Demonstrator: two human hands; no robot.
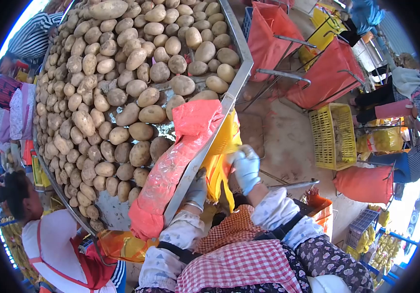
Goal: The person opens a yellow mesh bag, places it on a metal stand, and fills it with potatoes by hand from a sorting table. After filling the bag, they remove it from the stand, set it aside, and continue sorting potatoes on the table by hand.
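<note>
My right hand [246, 166] clenched the yellow bag [227, 139] just under the table rim [239, 41]; whether my left hand [197, 188] gripped, I couldn't tell. I judged a taut, level hold best.

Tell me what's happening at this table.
A person in gloves stands at the rim of a metal sorting table heaped with potatoes. The right hand grips a yellow mesh bag hanging at the rim. The left hand is at the bag's lower part, but its grip is unclear. A red mesh sack drapes over the rim beside it. Another person works alongside.
</note>
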